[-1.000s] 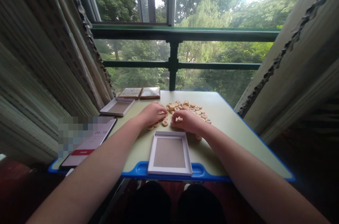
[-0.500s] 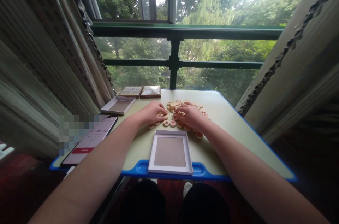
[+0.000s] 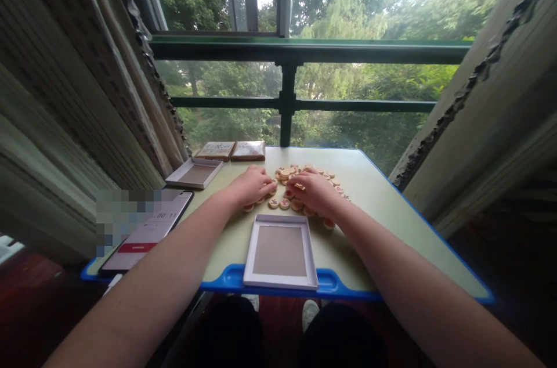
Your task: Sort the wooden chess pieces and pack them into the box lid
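Observation:
Many round wooden Chinese chess pieces with red and dark characters lie in a loose heap on the table, some stacked on others. At the heap's left side my left hand is palm down, fingers stretched out and touching pieces at the fingertips; some pieces are partly hidden beneath it. My right hand rests over the right part of the heap, its fingers apart and bent onto the pieces, covering several of them. Nearer to me, a shallow white box tray sits with nothing in it.
A second shallow tray stands at the left, before two flat brown-edged boxes. A phone showing a timer lies at the left edge. The table has a blue rim; a window with a green railing is behind it.
My left fingers have drawn closer together over the pieces. My right hand has shifted very slightly. The phone's timer has gone from 10 to 11.

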Available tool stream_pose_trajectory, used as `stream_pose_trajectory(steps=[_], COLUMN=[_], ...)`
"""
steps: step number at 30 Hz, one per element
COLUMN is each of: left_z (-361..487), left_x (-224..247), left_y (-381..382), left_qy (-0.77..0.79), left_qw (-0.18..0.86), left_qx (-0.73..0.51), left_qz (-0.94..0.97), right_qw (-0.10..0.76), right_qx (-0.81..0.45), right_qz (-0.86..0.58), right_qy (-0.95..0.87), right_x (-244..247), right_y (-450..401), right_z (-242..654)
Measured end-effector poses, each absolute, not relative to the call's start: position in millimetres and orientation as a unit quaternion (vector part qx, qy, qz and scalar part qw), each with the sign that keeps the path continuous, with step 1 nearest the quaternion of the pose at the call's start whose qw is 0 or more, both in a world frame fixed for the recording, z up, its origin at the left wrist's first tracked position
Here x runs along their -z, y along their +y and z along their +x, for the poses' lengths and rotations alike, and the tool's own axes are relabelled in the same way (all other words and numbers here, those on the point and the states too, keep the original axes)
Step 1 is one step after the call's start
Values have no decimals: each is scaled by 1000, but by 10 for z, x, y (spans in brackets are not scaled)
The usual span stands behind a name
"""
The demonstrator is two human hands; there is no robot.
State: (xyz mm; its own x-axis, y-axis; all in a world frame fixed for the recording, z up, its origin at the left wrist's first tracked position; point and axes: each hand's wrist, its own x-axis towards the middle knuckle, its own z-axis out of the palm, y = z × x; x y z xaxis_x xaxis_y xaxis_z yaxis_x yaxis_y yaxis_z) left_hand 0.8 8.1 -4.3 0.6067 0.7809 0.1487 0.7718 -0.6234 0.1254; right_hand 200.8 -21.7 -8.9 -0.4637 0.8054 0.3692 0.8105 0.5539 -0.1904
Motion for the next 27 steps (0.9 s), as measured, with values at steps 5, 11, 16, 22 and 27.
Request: stream_pose_trajectory(steps=[5, 11, 16, 22, 27], left_z=[-4, -16, -17, -17, -21], left_x=[18, 73, 100, 90, 111], left_y=[75, 126, 158, 131, 132], left_qy=[449, 428, 406, 438, 442], left_qw=[10, 24, 30, 6, -29], left_qx=[-95, -100, -94, -78, -74], left_qz=[888, 898, 909, 896, 893], right_qw=[257, 225, 192, 126, 130], right_qx=[-62, -47, -18, 40, 50], right_qz=[-485, -503, -508, -497, -502], right_qy=[-834, -833, -839, -857, -854], right_x=[138, 138, 88, 50, 53], right_y=[-235, -227, -232, -243, -230], right_z=[1931, 1902, 1961, 2023, 2052])
